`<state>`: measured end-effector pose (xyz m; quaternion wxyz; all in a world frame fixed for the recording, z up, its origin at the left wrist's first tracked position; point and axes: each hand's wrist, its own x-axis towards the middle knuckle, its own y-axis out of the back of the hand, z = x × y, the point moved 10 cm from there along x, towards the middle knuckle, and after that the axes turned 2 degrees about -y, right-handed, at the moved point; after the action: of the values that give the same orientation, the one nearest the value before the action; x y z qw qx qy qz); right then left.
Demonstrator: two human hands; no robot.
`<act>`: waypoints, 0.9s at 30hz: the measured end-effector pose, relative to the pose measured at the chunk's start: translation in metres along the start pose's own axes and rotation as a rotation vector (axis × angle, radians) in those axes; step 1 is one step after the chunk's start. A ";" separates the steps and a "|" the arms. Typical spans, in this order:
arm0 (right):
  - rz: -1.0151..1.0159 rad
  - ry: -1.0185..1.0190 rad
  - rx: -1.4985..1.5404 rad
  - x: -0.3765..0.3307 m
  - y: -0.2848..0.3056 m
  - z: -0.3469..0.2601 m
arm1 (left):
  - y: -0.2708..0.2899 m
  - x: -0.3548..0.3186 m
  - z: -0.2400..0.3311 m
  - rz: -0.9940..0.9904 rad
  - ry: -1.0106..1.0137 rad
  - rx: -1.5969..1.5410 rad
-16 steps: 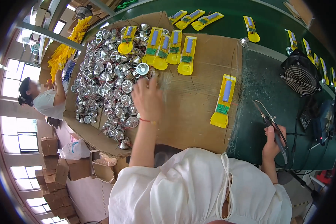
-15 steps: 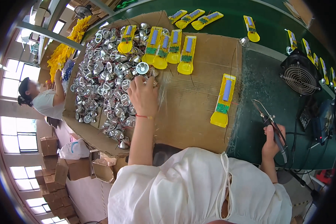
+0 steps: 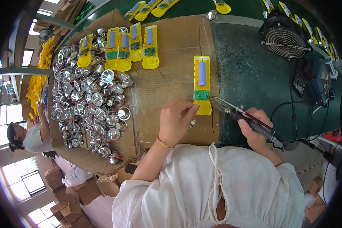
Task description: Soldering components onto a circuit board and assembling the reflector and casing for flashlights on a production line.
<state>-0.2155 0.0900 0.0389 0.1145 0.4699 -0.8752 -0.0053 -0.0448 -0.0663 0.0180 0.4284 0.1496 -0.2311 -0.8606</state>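
Note:
A yellow plastic casing (image 3: 204, 109) lies on the cardboard in front of me, carrying a purple cylindrical battery (image 3: 202, 74), a green circuit board (image 3: 200, 95) and thin wires. My left hand (image 3: 174, 121) is closed in a pinch at the casing's near end. Part of a shiny silver reflector cup (image 3: 192, 123) shows beneath its fingers; the rest is hidden. My right hand (image 3: 257, 125) grips a soldering iron (image 3: 263, 131) with a thin curved feed tube along it. The iron's tip is at the right edge of the circuit board; contact is unclear.
A heap of silver reflector cups (image 3: 89, 95) covers the cardboard at left, with several yellow casings (image 3: 151, 62) along its far side. A fan with a round wire guard (image 3: 287, 42) stands at the far right, near a dark box-shaped unit (image 3: 318, 91). Another person (image 3: 28, 135) works at far left.
My left hand has left the reflector heap and come right to the casing, with a reflector cup. My right hand has brought the soldering iron left to the circuit board. The view has shifted.

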 end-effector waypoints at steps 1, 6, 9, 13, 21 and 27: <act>0.006 -0.009 -0.004 0.000 0.000 0.000 | -0.003 0.002 0.004 0.007 -0.071 0.050; -0.017 0.047 -0.054 0.002 -0.005 0.001 | -0.010 0.010 0.005 -0.008 -0.090 0.024; -0.009 0.006 -0.061 0.002 -0.007 0.001 | -0.014 0.011 0.005 -0.030 -0.061 0.024; -0.019 -0.047 -0.080 0.002 -0.009 0.005 | -0.017 0.016 0.007 -0.064 -0.076 0.030; 0.137 -0.103 -0.030 -0.005 0.010 0.017 | -0.018 0.020 0.000 -0.105 -0.031 0.024; 0.097 -0.103 -0.046 -0.008 0.008 0.015 | -0.017 0.020 -0.001 -0.100 -0.030 0.021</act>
<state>-0.2209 0.0996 0.0237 0.0804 0.4232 -0.9014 -0.0441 -0.0674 -0.0739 0.0070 0.3800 0.1527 -0.2388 -0.8805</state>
